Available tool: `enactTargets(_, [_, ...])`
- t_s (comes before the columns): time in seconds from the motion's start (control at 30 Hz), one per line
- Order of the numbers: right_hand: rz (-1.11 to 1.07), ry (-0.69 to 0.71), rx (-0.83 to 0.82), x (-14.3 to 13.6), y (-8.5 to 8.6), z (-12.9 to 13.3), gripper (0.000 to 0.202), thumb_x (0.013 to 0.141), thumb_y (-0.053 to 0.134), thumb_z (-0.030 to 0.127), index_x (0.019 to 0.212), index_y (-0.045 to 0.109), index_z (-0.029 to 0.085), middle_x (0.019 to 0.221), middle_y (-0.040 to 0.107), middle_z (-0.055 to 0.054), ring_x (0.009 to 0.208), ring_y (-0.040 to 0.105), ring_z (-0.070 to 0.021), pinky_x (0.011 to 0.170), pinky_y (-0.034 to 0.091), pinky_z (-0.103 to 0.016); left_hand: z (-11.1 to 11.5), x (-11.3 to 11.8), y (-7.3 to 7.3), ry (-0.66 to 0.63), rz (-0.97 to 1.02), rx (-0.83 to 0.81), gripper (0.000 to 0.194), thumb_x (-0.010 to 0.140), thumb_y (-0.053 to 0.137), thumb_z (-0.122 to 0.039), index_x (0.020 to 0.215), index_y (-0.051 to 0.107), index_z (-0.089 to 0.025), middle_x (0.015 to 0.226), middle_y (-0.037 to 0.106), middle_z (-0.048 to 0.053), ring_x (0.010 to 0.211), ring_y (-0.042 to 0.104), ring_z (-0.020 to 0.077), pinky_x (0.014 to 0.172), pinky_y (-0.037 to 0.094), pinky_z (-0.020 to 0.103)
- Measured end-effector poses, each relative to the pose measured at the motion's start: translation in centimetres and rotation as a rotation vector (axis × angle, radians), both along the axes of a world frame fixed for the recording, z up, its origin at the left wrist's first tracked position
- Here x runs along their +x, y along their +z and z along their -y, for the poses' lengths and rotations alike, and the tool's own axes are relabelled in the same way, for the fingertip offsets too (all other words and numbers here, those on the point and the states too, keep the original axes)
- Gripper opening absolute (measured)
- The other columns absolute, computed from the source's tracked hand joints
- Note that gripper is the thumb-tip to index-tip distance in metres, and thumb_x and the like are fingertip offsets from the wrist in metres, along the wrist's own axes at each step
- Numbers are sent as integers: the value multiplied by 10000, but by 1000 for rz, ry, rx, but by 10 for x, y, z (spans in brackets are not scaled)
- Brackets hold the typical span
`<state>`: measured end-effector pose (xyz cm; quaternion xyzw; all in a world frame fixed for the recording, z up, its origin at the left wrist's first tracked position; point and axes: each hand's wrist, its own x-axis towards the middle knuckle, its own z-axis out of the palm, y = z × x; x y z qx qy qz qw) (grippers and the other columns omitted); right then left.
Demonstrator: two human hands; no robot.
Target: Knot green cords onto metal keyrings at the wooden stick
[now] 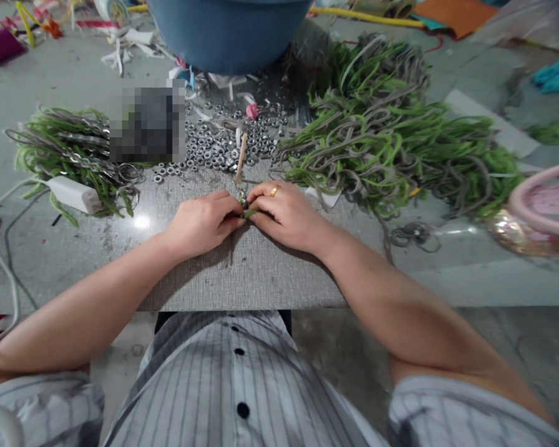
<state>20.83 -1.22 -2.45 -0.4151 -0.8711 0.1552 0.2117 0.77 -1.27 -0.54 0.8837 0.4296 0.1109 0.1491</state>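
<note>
My left hand (pixel 204 223) and my right hand (pixel 286 217) meet fingertip to fingertip over the table near its front edge. Both are closed in a pinch on a short green cord (pixel 248 214). A small shiny metal piece (pixel 243 200) shows between the fingertips; its exact shape is unclear. My right hand wears a gold ring. Just beyond the fingers a thin wooden stick (pixel 241 156) stands or leans among many loose metal nuts (pixel 209 148). Green and grey cords (pixel 382 130) lie piled to the right, and a bundle of cords with metal parts (pixel 65 143) lies left.
A blue tub (pixel 233 37) stands at the back centre. A white block (pixel 74 195) with a cable lies at the left. On the right are a pink-rimmed object (pixel 522 198) and tangled thin cord (pixel 414 236). Scraps lie around the tub.
</note>
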Motion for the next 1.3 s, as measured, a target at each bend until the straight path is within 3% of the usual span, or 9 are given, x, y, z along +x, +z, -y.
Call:
enactTargets(0.27, [17, -45, 6, -2, -1, 1, 98, 854, 524, 204, 792, 599, 207, 1041, 656, -97, 984, 578, -262, 863, 413, -409, 0, 2, 0, 11, -27, 2, 192, 897, 528, -285, 978, 672, -188, 973, 690, 48, 820, 659, 180, 651, 459, 257])
enactTargets(0.47, [-25, -145, 1, 1, -3, 0, 115, 834, 591, 245, 944, 614, 220, 1061, 639, -95, 1033, 551, -271, 866, 410, -424, 0, 1, 0, 12, -24, 30, 188, 897, 535, -290, 973, 675, -189, 949, 688, 47, 789, 651, 163, 634, 446, 241])
enactTargets(0.8, [-17, -97, -5, 2, 0, 0, 164, 897, 506, 245, 860, 666, 247, 1074, 651, -71, 1035, 553, -260, 874, 403, -437, -1, 1, 1, 41, 45, -51, 171, 885, 550, -292, 958, 673, -198, 936, 693, 40, 817, 652, 166, 672, 466, 258])
enactTargets(1.1, [10, -125, 3, 0, -2, 1, 112, 855, 537, 189, 831, 640, 227, 1064, 655, -79, 1023, 556, -265, 869, 401, -431, -2, 2, 1, 51, 40, -60, 175, 883, 556, -293, 962, 676, -194, 931, 697, 38, 812, 652, 164, 672, 460, 254])
enactTargets(1.3, [-16, -161, -11, 3, -2, -1, 138, 826, 589, 236, 958, 630, 230, 1116, 646, -94, 1076, 553, -284, 901, 405, -442, -3, 1, 0, 44, 40, -35, 173, 878, 554, -295, 957, 674, -199, 915, 696, 34, 792, 647, 158, 650, 458, 244])
